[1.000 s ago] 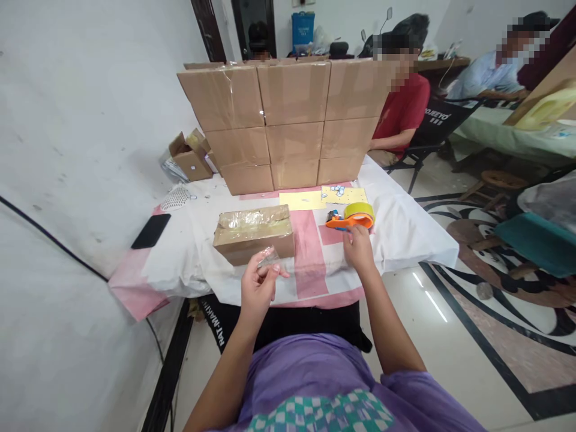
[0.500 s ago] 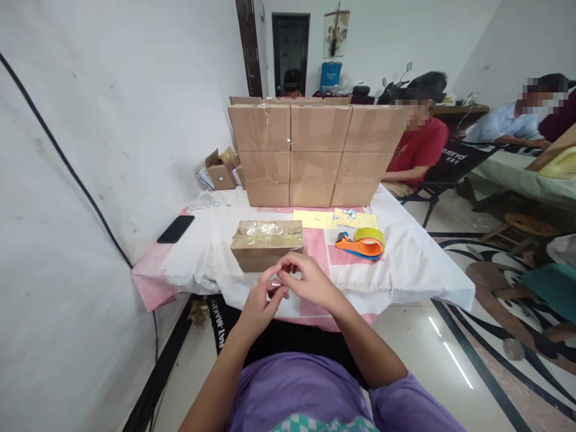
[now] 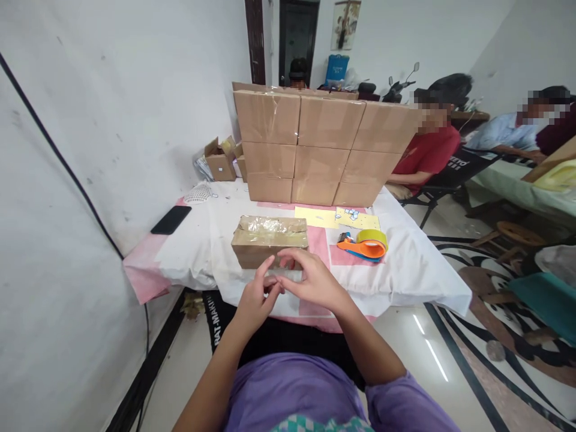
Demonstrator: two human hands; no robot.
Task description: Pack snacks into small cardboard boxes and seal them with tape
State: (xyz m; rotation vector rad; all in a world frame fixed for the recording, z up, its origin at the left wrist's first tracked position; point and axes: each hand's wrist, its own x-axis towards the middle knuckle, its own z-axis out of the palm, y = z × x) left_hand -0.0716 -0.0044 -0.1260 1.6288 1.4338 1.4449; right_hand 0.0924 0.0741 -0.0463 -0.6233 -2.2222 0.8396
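My left hand (image 3: 257,300) and my right hand (image 3: 312,279) meet in front of a taped cardboard box (image 3: 265,246) at the near side of the table. Their fingers are curled, and my right thumb tip touches the fingers of my left hand. A faint, clear-looking sliver shows among the fingertips, too small to name. The box lies just beyond my hands, with shiny clear tape across its top. Right of it rests an orange tape dispenser (image 3: 360,247) with a yellowish tape roll (image 3: 373,236).
Stacked cardboard boxes (image 3: 321,150) form a wall at the table's back. Yellow sheets (image 3: 317,217) lie before it. A black phone (image 3: 171,220) rests at left; an open small carton (image 3: 220,163) stands behind. A person in a red shirt (image 3: 434,153) sits at right.
My fingers have spread slightly, with the two index fingers now drawn apart from the thumbs. The view has shifted a little; the box and dispenser stay in place.
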